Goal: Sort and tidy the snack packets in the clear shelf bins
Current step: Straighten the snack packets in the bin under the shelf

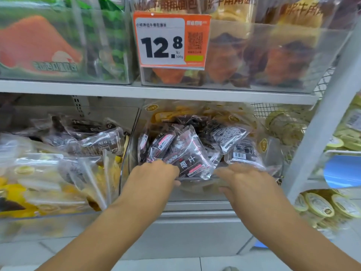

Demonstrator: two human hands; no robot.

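Observation:
A clear bin [197, 180] on the lower shelf holds several dark snack packets [187, 159] in clear wrap, piled loosely and tilted. Yellow-labelled packets [175, 114] lie behind them in the same bin. My left hand [154, 176] is at the bin's front left, its fingers curled over the front wall among the packets and its thumb outside. My right hand [247, 181] is at the front right, with fingers laid over the rim pointing left and the thumb below it. Both hands grip the bin's front wall.
A second clear bin [58, 215] to the left holds mixed yellow and dark packets. Above, an upper shelf [78, 88] carries bins of bread packs and an orange price tag [170, 39]. A white upright post [320, 133] stands on the right, with round yellow packets [320, 206] beyond it.

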